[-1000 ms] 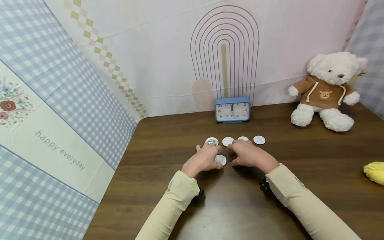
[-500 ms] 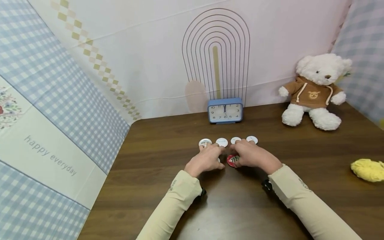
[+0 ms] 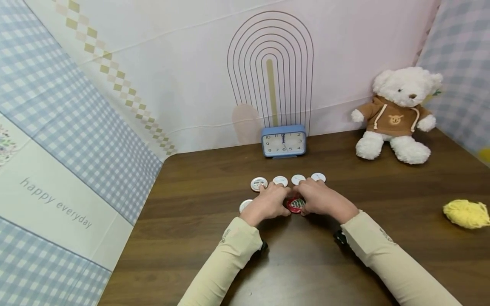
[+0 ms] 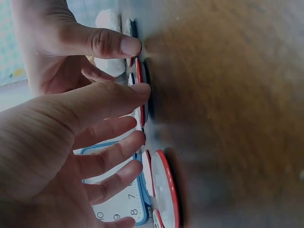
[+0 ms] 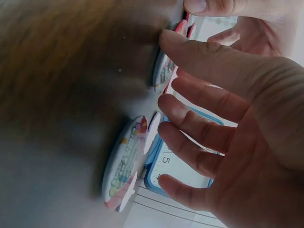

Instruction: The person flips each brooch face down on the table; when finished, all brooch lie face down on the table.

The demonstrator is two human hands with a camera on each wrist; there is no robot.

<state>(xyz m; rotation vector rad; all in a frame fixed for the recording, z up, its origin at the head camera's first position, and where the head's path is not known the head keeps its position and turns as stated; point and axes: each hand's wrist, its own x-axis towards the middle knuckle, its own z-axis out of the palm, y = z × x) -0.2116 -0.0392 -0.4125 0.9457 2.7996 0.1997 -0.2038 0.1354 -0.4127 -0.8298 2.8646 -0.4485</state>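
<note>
A red round button badge (image 3: pixel 294 205) with a green-and-white print lies between my two hands. My left hand (image 3: pixel 269 202) holds it at the left; the left wrist view shows the thumb on the near side of this red-rimmed badge (image 4: pixel 141 107) and curved fingers beyond. My right hand (image 3: pixel 325 199) is at the right. In the right wrist view, a printed badge (image 5: pixel 164 73) sits between its thumb and fingers; I cannot tell if it is the same one. Another colourfully printed badge (image 5: pixel 124 166) lies past the right fingers, hidden in the head view.
White round badges form a back row, from a leftmost badge (image 3: pixel 259 183) to a rightmost badge (image 3: pixel 318 177). Another white badge (image 3: pixel 246 205) lies left of my left hand. Behind stand a blue clock (image 3: pixel 284 142) and a teddy bear (image 3: pixel 398 117). Yellow yarn (image 3: pixel 466 213) lies right.
My left hand has moved right, closer to the right hand, uncovering a white badge at its left. More of the red badge shows. The head view has shifted slightly.
</note>
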